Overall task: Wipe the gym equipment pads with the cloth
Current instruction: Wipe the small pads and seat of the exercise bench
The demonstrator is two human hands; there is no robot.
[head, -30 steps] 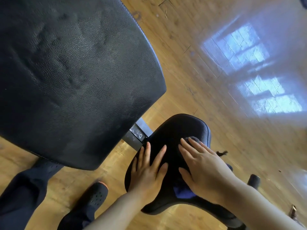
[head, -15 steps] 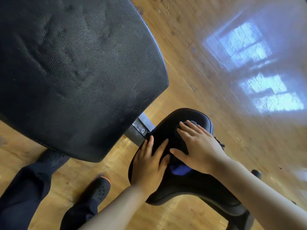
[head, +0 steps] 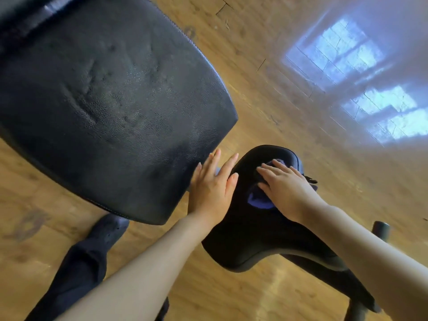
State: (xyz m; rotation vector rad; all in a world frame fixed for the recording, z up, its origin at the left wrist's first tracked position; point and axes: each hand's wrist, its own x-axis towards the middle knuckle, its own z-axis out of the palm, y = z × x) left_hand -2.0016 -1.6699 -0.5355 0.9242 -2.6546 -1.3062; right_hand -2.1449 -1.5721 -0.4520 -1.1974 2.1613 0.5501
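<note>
Head view: right hand (head: 287, 193) lies flat with fingers straight and spread, pressing a dark blue cloth (head: 259, 200) onto the small seat pad (head: 250, 242). The cloth sits bunched under the palm, near the pad's far end. Left hand (head: 212, 193) has straight, loosely spread fingers at the pad's left edge, fingertips beside the big back pad (head: 111, 103); whether they touch it, cannot tell.

Risks, judged: the bunched cloth could slide off the rounded far edge under a flat press with no pinch; only a narrow strip gets wiped; the back pad looks streaked and dusty, likely unwiped.

Glossy wooden floor (head: 266, 72) carries window glare. A dark shoe (head: 108, 230) stands below.
</note>
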